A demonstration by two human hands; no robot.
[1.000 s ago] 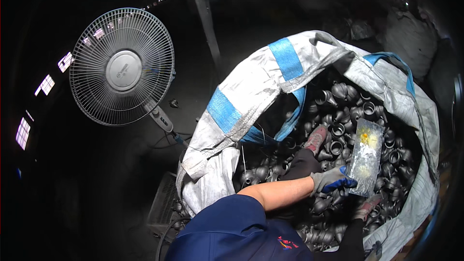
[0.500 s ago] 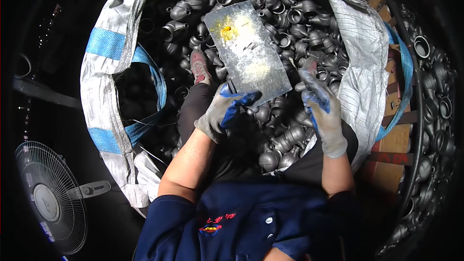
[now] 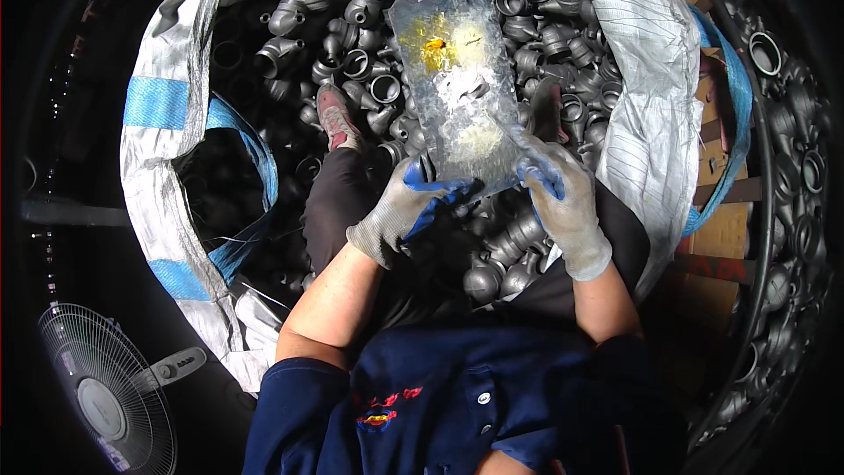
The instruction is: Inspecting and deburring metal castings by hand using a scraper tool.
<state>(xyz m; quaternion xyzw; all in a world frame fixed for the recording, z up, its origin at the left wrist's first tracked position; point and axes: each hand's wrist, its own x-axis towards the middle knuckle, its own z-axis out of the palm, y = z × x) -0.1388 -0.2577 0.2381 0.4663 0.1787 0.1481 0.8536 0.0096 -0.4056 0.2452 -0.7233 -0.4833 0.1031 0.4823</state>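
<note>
A flat grey, rectangular board tilts over the pile in front of me. Yellow and whitish smears or powder cover parts of its face. My left hand, in a grey glove with blue coating, grips its lower left corner, thumb across the face. At the lower right corner is my right hand, gloved alike, its fingers closed along that edge and reaching over the face. Under the board lie many dark grey metal castings, round-bodied with open necks.
A large white woven bag with blue straps surrounds the castings and my legs. My pink shoe rests among them. A fan stands at lower left. Wooden slats and another heap of castings lie at right.
My right hand, apart from the board before, has moved left onto its lower right edge. The board has turned a little more upright. The view has shifted slightly.
</note>
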